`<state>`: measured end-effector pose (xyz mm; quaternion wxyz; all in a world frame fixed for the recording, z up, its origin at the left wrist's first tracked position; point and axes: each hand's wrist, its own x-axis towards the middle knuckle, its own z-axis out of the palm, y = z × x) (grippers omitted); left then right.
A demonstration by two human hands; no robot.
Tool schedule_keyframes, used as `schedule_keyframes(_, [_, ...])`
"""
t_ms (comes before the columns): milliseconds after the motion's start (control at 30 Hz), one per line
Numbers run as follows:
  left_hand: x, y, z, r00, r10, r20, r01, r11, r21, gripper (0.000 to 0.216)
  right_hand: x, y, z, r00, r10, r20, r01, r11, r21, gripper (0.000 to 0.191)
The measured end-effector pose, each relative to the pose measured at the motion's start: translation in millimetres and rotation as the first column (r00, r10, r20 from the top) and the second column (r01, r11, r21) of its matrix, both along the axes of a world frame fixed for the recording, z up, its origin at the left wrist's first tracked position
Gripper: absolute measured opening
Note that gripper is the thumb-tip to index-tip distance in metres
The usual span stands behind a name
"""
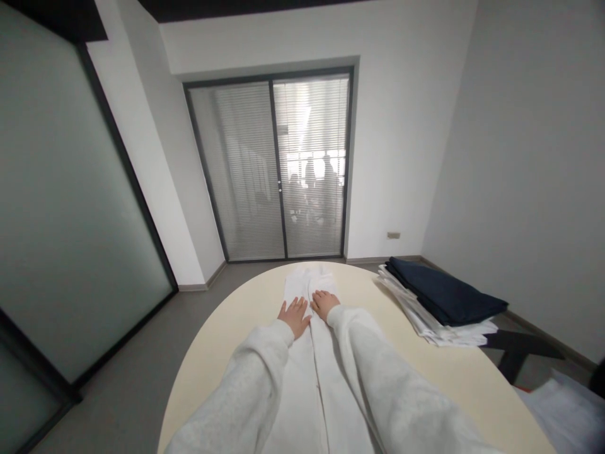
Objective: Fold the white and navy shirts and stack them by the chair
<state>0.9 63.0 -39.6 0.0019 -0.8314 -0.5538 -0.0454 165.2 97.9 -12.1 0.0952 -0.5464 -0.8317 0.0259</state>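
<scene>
A long white garment point(301, 384) lies lengthwise on the round cream table point(227, 353), running away from me to the far edge. A lengthwise seam or fold edge goes down its middle. My left hand point(295, 317) rests flat on the garment's left part, fingers spread and pointing forward. Just right of it and slightly farther off, my right hand point(324, 304) lies palm down on the cloth beside the middle line, its fingers outstretched. Neither hand grips anything. My light grey sleeves cover parts of the garment's sides, so its exact kind is unclear.
On the table's right side sits a stack of folded white cloth point(439, 334) with a folded navy cloth point(444, 293) on top. Beyond its right edge are a black chair part point(520, 347) and more pale cloth point(567, 407). A glass door with blinds point(312, 170) stands behind.
</scene>
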Motion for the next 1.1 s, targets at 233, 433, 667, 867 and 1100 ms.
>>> schedule_keyframes(233, [3.4, 10.0, 1.4, 0.999, 0.033, 0.01, -0.033, 0.999, -0.004, 0.061, 6.9, -49.8, -12.9, 0.999, 0.016, 0.048, -0.006, 0.982, -0.191, 0.074])
schedule_keyframes(433, [7.5, 13.1, 13.1, 0.998, 0.068, 0.011, -0.067, 0.995, -0.08, 0.061, 9.0, -68.4, -17.7, 0.994, 0.018, 0.105, -0.004, 0.991, -0.132, 0.076])
schedule_keyframes(667, [1.6, 5.6, 40.0, 0.998, -0.052, -0.043, 0.032, 0.93, -0.367, 0.064, 9.7, -38.8, -18.2, 0.994, -0.03, 0.102, 0.044, 0.99, -0.136, 0.077])
schedule_keyframes(867, [-7.7, -12.3, 16.2, 0.999, -0.034, 0.03, 0.036, 0.997, -0.074, 0.06, 4.7, -19.4, -7.5, 0.991, -0.062, 0.119, 0.078, 0.987, -0.138, 0.074])
schedule_keyframes(1100, [-4.9, -1.2, 4.6, 0.998, 0.017, 0.057, -0.016, 1.0, -0.025, 0.057, 0.1, -41.0, -4.0, 0.988, -0.075, 0.136, 0.106, 0.965, -0.239, 0.072])
